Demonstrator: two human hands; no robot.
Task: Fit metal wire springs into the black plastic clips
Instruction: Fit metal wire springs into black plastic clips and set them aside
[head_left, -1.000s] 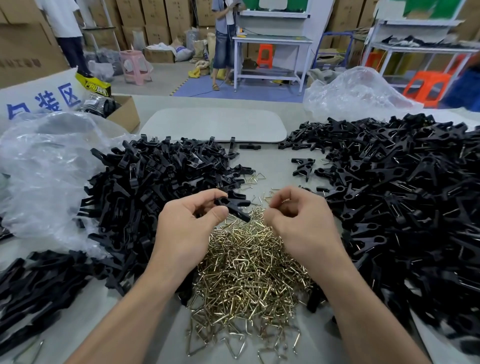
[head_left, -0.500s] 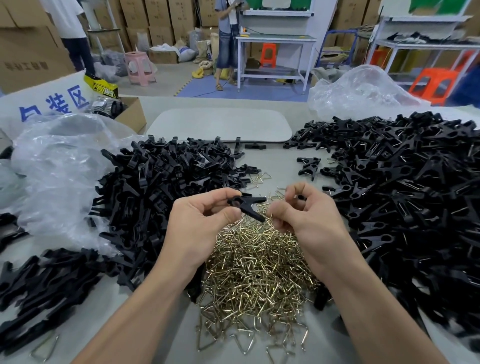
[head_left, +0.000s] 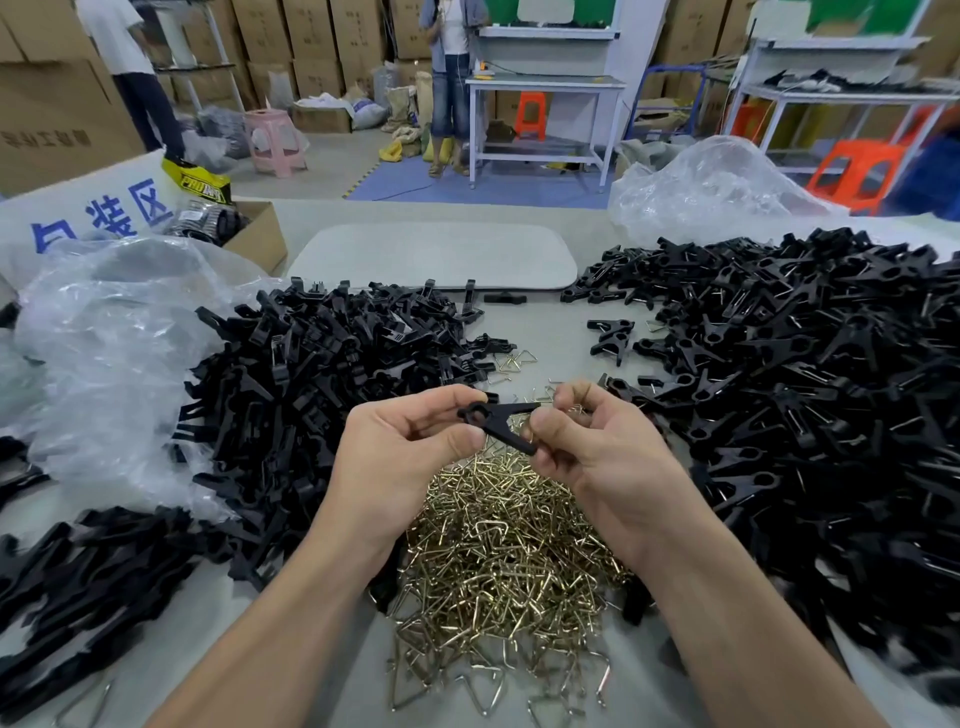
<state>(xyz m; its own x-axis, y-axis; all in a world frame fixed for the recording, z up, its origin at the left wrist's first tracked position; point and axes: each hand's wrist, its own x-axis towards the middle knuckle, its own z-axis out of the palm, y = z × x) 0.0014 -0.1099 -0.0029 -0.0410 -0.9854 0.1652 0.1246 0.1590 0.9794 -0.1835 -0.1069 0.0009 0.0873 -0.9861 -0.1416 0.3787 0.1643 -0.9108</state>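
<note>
Head view: the left hand (head_left: 410, 447) pinches one black clip (head_left: 498, 422) by its ringed end, forefinger on top and thumb below, and holds it in the air above the pile of springs (head_left: 498, 545) on the table (head_left: 545, 325). The right hand (head_left: 597, 452) grips the clip's splayed far end, with the thumb pressed on the lower arm and the fingers curled over the top. Thin wire glints at those fingertips. It is probably a spring, but it is too small to be sure.

The left heap (head_left: 322, 389) holds bare clips, and many in the right heap (head_left: 805, 395) show wire.

The risk here is slippage. Both hands hold by the fingertips only, so if the clip twists, a spring's legs would likely miss their seats. A spring let go under tension could also jump out and be lost in the pile below.
</note>
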